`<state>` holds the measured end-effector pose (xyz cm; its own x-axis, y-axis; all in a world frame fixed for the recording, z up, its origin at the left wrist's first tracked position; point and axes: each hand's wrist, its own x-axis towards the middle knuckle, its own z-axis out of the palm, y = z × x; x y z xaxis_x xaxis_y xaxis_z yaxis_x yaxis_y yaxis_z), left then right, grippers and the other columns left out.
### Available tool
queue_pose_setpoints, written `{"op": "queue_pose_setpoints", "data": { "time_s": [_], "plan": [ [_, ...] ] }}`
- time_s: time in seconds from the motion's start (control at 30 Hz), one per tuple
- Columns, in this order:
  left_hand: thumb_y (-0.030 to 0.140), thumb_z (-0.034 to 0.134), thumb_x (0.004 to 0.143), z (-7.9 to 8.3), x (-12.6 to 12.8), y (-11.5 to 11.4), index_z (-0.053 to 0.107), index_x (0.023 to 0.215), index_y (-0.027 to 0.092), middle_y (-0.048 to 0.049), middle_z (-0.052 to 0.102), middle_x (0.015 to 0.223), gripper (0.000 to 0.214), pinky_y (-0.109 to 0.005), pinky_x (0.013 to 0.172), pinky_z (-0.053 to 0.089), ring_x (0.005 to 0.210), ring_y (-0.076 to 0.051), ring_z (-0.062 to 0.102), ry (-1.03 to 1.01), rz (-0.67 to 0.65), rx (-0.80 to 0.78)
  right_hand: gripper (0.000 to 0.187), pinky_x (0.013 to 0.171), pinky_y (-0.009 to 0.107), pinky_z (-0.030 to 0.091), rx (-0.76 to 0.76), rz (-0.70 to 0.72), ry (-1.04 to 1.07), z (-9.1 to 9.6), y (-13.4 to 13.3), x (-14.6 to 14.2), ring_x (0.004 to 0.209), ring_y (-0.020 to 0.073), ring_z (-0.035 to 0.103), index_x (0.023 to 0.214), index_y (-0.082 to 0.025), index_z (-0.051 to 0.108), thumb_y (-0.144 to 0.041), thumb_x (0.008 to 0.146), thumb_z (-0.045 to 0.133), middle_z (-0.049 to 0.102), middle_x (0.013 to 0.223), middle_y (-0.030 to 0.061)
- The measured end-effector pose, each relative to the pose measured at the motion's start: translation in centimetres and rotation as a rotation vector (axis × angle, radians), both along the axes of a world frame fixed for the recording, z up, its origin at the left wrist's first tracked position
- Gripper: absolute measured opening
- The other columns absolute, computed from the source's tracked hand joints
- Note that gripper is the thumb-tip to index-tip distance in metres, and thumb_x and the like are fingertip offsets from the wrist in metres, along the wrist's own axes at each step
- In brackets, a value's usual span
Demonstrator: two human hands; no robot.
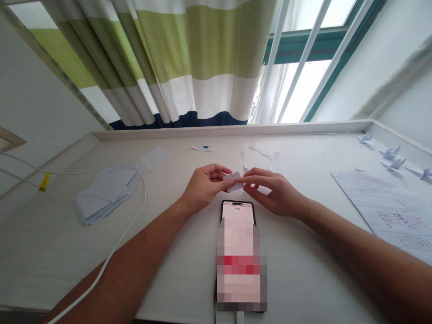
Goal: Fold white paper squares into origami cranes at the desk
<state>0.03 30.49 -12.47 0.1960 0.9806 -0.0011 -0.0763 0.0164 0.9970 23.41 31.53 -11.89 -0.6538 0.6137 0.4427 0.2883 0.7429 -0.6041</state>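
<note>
L hand point(202, 186) + R hand point(275, 194) pinch paper scrap point(233, 180) | white desk point(184, 265) w/ phone point(238, 210) (screen lit) | striped curtain point(202, 58), window point(303, 90)

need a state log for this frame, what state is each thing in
slip, held off the desk
left hand, pinching slip
right hand, fingertips on slip
phone, flat on desk, screen lit
paper stack, loose, fanned out
cranes, folded
curtain, partly drawn

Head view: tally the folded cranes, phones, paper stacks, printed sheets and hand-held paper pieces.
Folded cranes: 4
Phone: 1
Paper stack: 1
Printed sheet: 1
Held paper piece: 1
Total: 8
</note>
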Motion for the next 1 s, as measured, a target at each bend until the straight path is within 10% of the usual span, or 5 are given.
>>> {"op": "queue_pose_setpoints", "data": {
  "time_s": [1.0],
  "plan": [
    [0.035,0.096,0.069,-0.11,0.47,-0.67,0.077,0.091,0.016,-0.0074,0.082,0.086,0.035,-0.033,0.074,0.062,0.076,-0.02,0.077,0.048,-0.051,0.02,0.013,0.074,0.034,0.06,-0.008,-0.08,0.021,-0.61,-0.01,-0.55,0.085,0.0182,0.068,0.096,-0.022,0.069,-0.03,0.104,0.062,0.073,0.104,0.0078]
  ]
}}
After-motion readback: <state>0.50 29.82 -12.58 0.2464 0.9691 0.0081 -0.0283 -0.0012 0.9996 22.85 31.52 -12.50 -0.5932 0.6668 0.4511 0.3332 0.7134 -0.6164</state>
